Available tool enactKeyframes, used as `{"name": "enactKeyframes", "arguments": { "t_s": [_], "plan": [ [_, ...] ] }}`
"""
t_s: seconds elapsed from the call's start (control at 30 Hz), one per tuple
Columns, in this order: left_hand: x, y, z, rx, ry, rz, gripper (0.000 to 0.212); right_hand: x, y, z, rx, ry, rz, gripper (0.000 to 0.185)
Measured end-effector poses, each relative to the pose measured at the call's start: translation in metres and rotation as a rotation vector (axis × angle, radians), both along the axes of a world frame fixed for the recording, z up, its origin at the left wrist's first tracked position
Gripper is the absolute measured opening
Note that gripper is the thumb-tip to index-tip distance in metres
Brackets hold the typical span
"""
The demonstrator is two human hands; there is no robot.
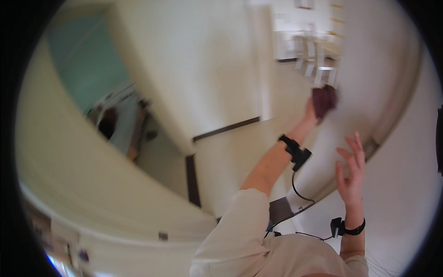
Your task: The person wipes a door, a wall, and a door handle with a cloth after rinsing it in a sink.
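Note:
My left hand (pixel 310 110) reaches far forward and is shut on a dark maroon cloth (pixel 324 100), which hides most of its fingers. The cloth is in front of a pale wall (pixel 377 69); whether it touches the wall, I cannot tell. Lower and to the right, my right hand (pixel 352 173) is raised with its fingers apart, holding nothing, close to the same wall. Black strapped devices sit on both wrists, the left one (pixel 296 152) and the right one (pixel 347 227), with a black cable (pixel 293 183) running from them.
A doorway on the left shows a green wall (pixel 90 62) and a pale table or bed (pixel 126 117). White chairs (pixel 316 62) stand in the far room. A dark baseboard (pixel 226 129) edges the wall ahead. A socket or switch plate (pixel 163 236) is on the left wall.

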State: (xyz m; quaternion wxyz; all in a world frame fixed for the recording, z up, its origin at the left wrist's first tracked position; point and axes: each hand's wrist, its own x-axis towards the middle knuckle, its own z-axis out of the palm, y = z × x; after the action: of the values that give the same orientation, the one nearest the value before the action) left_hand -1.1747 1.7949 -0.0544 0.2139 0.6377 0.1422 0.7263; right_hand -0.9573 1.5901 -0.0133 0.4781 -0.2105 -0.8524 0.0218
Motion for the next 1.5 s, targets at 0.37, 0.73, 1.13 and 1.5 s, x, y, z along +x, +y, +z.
{"name": "enactKeyframes", "arguments": {
  "t_s": [0.37, 0.73, 1.13, 1.5],
  "plan": [
    [-0.025, -0.361, -0.085, -0.557, 0.299, 1.086, 0.066, -0.132, -0.06, -0.188, -1.706, 0.251, 1.159, 0.059],
    [-0.094, -0.552, -0.049, -0.866, 0.763, 1.539, 0.092, -0.278, -0.197, -0.145, -1.872, 0.168, 1.241, 0.054],
    [-0.119, -0.671, 0.0, -0.533, 0.86, 2.746, 0.042, -0.438, -0.353, -0.11, -0.112, 0.196, 1.473, 0.076],
    [-0.131, -0.669, 0.014, -0.43, 0.42, 2.769, 0.08, -0.542, -0.353, 0.088, -0.608, 0.642, 1.582, 0.064]
  ]
}}
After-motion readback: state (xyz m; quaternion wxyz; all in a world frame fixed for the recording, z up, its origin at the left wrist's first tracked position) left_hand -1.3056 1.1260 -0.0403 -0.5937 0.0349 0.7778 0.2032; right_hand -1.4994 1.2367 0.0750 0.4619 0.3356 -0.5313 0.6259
